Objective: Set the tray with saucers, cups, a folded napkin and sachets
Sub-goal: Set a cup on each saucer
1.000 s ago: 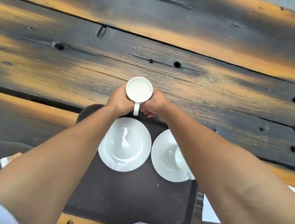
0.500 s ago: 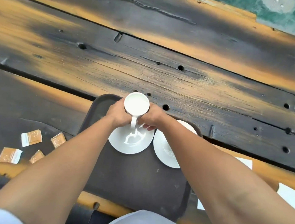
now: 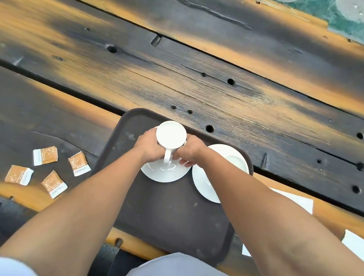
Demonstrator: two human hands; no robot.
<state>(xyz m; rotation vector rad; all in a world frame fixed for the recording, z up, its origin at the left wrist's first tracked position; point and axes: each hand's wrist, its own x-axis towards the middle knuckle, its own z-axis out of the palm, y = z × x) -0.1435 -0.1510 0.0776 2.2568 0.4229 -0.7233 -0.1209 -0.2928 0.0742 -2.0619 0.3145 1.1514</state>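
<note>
Cup [image 3: 171, 134]: white, mouth up, handle pointing back twd the person, over the saucer [image 3: 158, 175] near the tray's far edge. Can't tell if the base has touched down yet.

Step in hand, as I read it: seat the cup on that saucer. To do it well, bring it straight down w/ the base level and centred in the saucer's well. It looks biased twd the saucer's far rim, so draw it back a touch. Let go only once it sits flat, w/o nudging the saucer.

Cup is betw. both hands. Left hand [image 3: 147, 145] wraps its left side, right hand [image 3: 189, 151] grips the right side by the handle. Both are grasping the cup.

Second saucer [image 3: 229, 155] lies just beside, at the tray's [image 3: 163, 220] far right corner, partly under the right forearm. Four sachets [image 3: 45, 154] lie on the table [image 3: 190, 68] left of the tray. White paper, prob. a napkin [image 3: 299, 201], lies off the tray's right edge.
</note>
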